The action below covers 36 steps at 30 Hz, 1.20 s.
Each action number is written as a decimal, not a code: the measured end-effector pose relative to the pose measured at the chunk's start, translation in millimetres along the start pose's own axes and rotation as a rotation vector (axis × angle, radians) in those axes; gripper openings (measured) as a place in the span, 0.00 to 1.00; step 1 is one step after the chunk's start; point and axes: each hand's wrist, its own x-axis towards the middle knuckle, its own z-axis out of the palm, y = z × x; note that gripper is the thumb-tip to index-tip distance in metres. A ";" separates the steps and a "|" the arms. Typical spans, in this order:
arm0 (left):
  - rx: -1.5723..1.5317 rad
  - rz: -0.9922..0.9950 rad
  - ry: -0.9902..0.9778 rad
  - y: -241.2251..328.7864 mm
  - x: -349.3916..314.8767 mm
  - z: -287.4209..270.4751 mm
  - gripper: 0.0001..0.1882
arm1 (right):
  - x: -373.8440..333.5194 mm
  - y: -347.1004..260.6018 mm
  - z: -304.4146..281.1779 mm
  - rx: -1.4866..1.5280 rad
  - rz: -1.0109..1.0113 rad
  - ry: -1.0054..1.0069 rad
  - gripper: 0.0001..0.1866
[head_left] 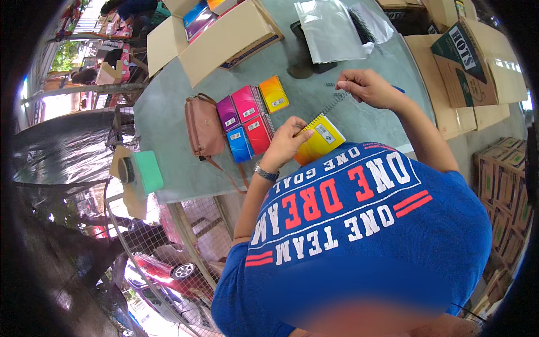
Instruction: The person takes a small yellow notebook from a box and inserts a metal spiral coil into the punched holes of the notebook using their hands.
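My left hand, with a watch on its wrist, grips a small yellow and orange notebook near its spine edge. The notebook is tilted close against my blue shirt. A dark spiral binding coil stretches from the notebook's edge up to my right hand, whose fingers are pinched on its far end. To the left lie several finished-looking spiral notebooks: a purple one, a magenta one, a red one, a blue one and an orange one.
A brown handbag lies left of the notebooks. An open cardboard box sits at the far left of the table. Clear plastic sheets lie at the far side. More cartons stand on the right, beside a blue pen.
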 end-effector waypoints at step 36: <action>-0.086 -0.062 -0.012 -22.5 1.5 4.9 0.13 | 5.3 25.4 8.2 0.045 -0.029 -0.007 0.11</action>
